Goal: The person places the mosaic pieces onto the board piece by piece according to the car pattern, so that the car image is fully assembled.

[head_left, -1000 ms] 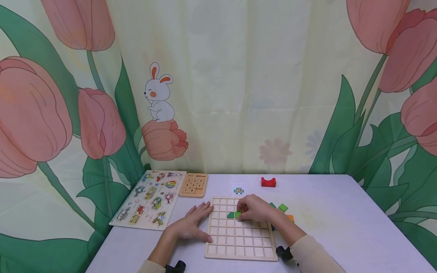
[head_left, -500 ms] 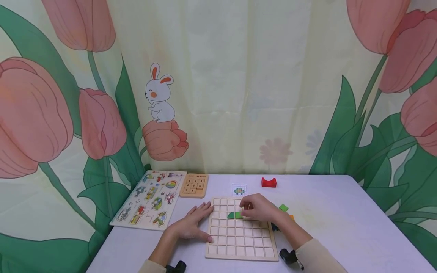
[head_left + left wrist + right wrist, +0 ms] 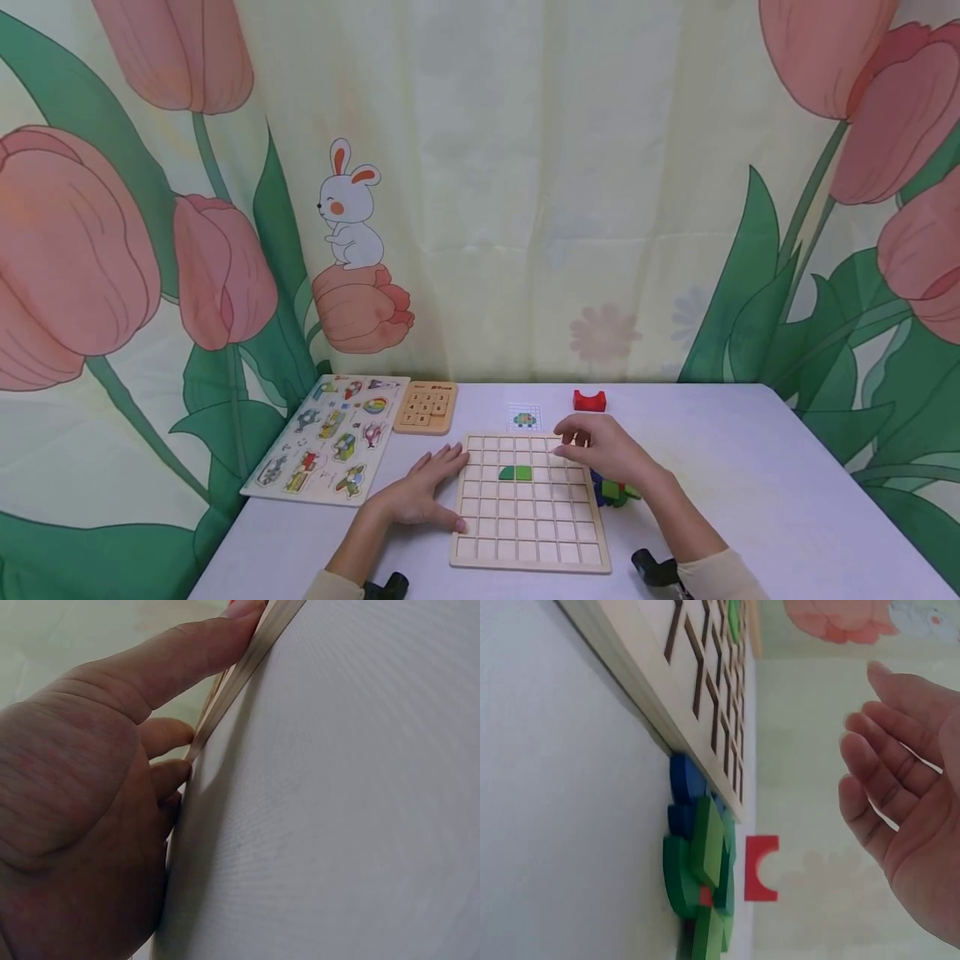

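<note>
A wooden grid board (image 3: 528, 569) lies on the white table. Two pieces sit side by side in its cells: a dark green rounded block (image 3: 507, 474) and a light green square block (image 3: 523, 472). My left hand (image 3: 420, 492) rests along the board's left edge, fingers spread; in the left wrist view the thumb and fingertips touch the wooden rim (image 3: 240, 675). Over the board's upper right part hovers my right hand (image 3: 606, 446), fingers loosely bent. Nothing lies between its fingers in the right wrist view, where the hand (image 3: 907, 772) is raised above the table.
Several green and blue blocks (image 3: 709, 840) are heaped against the board's right edge, partly behind my right forearm. Beyond the board are a small pattern card (image 3: 524, 417) and a red arch block (image 3: 589, 401). A picture puzzle (image 3: 330, 442) and a wooden number puzzle (image 3: 425, 408) lie to the left.
My right hand has lifted from the light green square block and moved right and away from me, uncovering that block. The left hand has stayed at the board's edge.
</note>
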Demonstrator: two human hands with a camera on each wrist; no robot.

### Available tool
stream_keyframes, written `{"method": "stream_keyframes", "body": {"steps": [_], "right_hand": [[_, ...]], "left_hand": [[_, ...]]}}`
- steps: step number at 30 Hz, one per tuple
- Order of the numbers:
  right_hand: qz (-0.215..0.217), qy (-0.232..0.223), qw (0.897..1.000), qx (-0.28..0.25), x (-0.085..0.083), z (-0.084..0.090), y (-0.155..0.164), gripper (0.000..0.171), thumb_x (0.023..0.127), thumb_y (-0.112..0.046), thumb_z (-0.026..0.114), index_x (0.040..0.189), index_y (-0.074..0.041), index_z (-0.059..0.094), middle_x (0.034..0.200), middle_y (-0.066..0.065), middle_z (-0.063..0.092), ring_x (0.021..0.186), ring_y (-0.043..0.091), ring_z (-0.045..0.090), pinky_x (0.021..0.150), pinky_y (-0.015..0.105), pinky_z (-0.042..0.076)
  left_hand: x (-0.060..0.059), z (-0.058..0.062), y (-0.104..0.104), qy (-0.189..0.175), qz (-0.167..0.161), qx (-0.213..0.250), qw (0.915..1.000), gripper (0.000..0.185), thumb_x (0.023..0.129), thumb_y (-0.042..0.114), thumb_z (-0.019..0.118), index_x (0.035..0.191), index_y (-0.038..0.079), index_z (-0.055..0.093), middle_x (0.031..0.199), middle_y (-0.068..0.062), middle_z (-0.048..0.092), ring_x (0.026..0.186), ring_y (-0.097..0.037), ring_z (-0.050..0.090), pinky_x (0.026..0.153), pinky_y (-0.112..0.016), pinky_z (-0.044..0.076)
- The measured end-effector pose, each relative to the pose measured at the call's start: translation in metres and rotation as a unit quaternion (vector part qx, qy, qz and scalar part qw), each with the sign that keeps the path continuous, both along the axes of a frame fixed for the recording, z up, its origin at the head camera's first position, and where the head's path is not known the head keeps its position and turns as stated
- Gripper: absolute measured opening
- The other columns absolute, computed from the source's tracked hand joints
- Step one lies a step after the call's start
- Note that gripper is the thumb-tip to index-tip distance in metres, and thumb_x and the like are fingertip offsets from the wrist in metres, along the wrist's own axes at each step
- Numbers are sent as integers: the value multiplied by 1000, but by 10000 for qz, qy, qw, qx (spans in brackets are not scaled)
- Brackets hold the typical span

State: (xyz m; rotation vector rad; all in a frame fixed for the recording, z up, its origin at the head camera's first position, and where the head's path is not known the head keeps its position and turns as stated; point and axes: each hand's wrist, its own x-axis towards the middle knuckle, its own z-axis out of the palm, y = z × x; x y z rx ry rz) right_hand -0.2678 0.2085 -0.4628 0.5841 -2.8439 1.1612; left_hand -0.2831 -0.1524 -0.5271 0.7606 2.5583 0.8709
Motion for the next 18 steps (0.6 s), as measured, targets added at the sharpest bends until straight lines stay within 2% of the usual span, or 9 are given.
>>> {"method": "stream_keyframes", "body": {"steps": [4, 11, 18], "right_hand": [[-322, 9, 9995, -49, 2, -2, 13, 31, 91, -26, 82, 118, -12, 75, 95, -5, 68, 84, 16, 59, 66, 23, 56], [-851, -358, 9957, -95, -1, -11, 34, 28, 93, -22, 79, 120, -13, 74, 103, 0, 69, 92, 19, 60, 70, 23, 58], [-899, -638, 9939, -39, -4, -17, 51, 31, 92, -17, 79, 122, -10, 73, 108, 5, 70, 95, 20, 59, 70, 25, 58]], "left_hand": [[1, 1, -1, 4, -1, 10, 10000, 115, 72, 60, 87, 165, 21, 31, 176, -4, 15, 164, -29, 7, 132, -58, -1], [4, 4, -1, -63, 25, 50, 10000, 114, 73, 59, 87, 165, 21, 31, 176, -4, 15, 164, -29, 6, 132, -59, -1], [3, 4, 0, -49, -18, 47, 10000, 115, 74, 58, 87, 165, 20, 30, 176, -4, 14, 164, -28, 7, 132, -58, -1]]}}
